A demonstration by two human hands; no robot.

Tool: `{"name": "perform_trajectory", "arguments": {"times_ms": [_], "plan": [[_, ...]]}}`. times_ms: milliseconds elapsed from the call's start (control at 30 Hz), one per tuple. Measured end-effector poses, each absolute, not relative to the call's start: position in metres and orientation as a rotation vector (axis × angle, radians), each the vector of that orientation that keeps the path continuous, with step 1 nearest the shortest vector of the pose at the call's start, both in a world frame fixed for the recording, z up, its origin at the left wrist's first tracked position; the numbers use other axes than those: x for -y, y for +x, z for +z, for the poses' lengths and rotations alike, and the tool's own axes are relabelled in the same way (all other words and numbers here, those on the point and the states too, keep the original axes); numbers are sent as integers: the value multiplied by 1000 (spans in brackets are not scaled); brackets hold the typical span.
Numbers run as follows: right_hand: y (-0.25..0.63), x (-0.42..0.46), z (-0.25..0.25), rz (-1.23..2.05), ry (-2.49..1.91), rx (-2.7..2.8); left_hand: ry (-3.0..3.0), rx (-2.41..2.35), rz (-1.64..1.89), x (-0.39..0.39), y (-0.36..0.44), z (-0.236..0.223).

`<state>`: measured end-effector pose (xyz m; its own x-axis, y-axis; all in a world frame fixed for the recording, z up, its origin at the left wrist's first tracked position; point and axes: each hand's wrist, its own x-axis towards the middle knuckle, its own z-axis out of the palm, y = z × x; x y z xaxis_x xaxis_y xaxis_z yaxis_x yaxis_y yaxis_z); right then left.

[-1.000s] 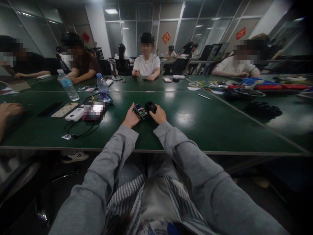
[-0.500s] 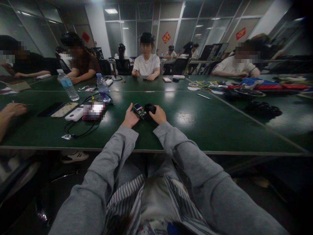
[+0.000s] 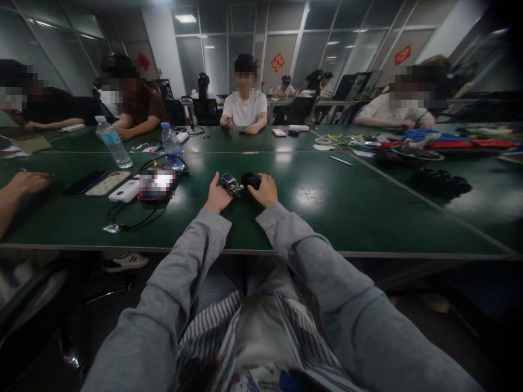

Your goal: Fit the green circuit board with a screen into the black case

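My left hand (image 3: pixel 218 197) is closed around the left edge of a green circuit board (image 3: pixel 236 190), with the thumb up along its side. A small screen (image 3: pixel 228 177) sits on the board and faces up. To the right, my right hand (image 3: pixel 266 190) grips a black plastic case (image 3: pixel 249 180), thumb on the near side and fingers over its far right end. Board and case are side by side above the green table; whether they touch or are joined I cannot make out.
Left of my hands lie a pixelated phone (image 3: pixel 157 186), a white power bank (image 3: pixel 125 189) and a black cable (image 3: pixel 143 222). Two water bottles (image 3: pixel 115 144) stand behind them. A pen (image 3: pixel 341 161) and a pile of cables (image 3: pixel 339 140) are at the right. Another person's hand (image 3: pixel 29 182) rests at far left.
The board and its screen have tilted slightly in my left hand. My right fingers have shifted a little on the black case. At far left the other person's hand has moved slightly right.
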<state>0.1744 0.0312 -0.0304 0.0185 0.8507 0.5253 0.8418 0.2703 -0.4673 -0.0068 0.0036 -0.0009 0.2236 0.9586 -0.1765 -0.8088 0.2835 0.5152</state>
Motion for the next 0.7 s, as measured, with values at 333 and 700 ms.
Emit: {"name": "perform_trajectory", "arguments": {"times_ms": [333,700], "plan": [[173,-30,-32,55,-1539,1842,302,-484,1273,-8,-10,-6],[175,-25,-16,72,-1388,1551,333,-497,1239,-6,-8,-5]]}}
